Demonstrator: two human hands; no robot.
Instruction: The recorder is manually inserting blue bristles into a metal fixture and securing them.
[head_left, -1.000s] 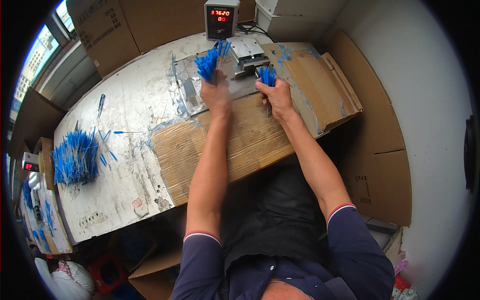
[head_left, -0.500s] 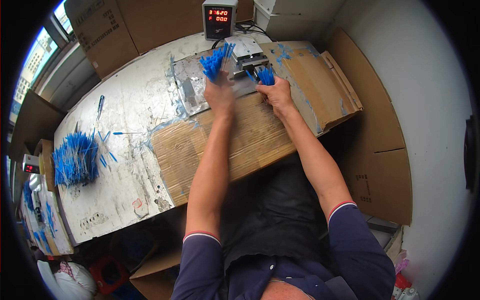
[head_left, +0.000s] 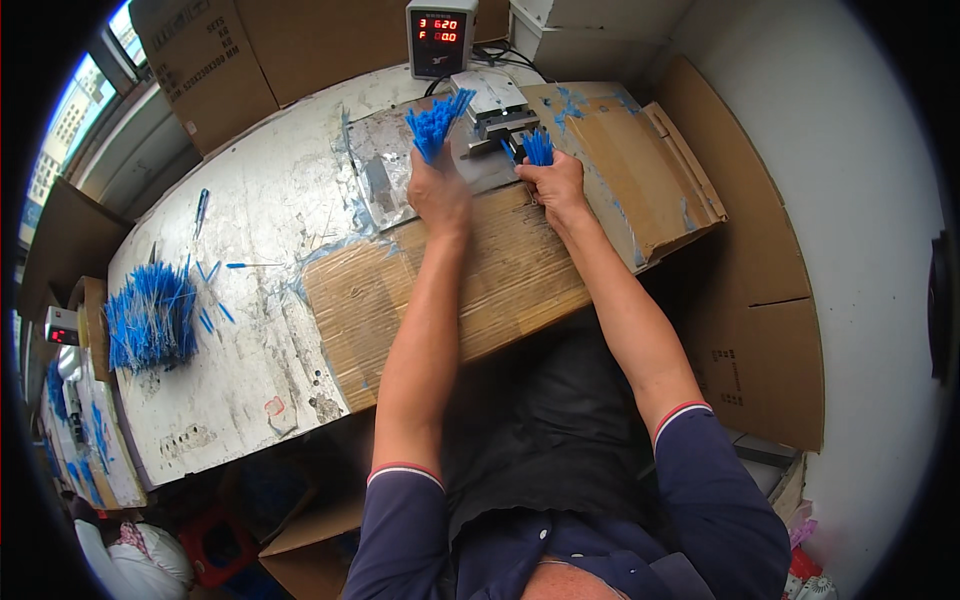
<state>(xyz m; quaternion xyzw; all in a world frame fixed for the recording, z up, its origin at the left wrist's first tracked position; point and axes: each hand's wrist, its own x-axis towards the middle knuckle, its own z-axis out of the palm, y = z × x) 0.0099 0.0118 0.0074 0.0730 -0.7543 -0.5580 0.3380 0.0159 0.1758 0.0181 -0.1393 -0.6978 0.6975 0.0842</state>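
My left hand (head_left: pixel 438 198) is closed round a thick bundle of thin blue sticks (head_left: pixel 434 128), whose tops fan out above the fist. Its edge is slightly blurred. To the right, my right hand (head_left: pixel 558 184) grips a smaller bunch of blue sticks (head_left: pixel 538 149) upright between thumb and fingers. Just beyond the right hand sits a small metal machine (head_left: pixel 500 122) with a dark front part. One blue piece near its front is partly hidden by that bunch. The lower ends of both bundles are hidden in my hands.
Flattened cardboard (head_left: pixel 400 300) covers the table's near edge. A big heap of blue sticks with thin pale stems (head_left: pixel 150 318) lies at the left, near loose sticks and a pen (head_left: pixel 201 212). Behind stands a counter box (head_left: pixel 438 40) with red digits. A cardboard box (head_left: pixel 640 175) lies right.
Both hands have shifted very slightly, still holding their bunches. The left bundle's tops have moved a little to the right, and the right bunch sits slightly nearer the machine's front.
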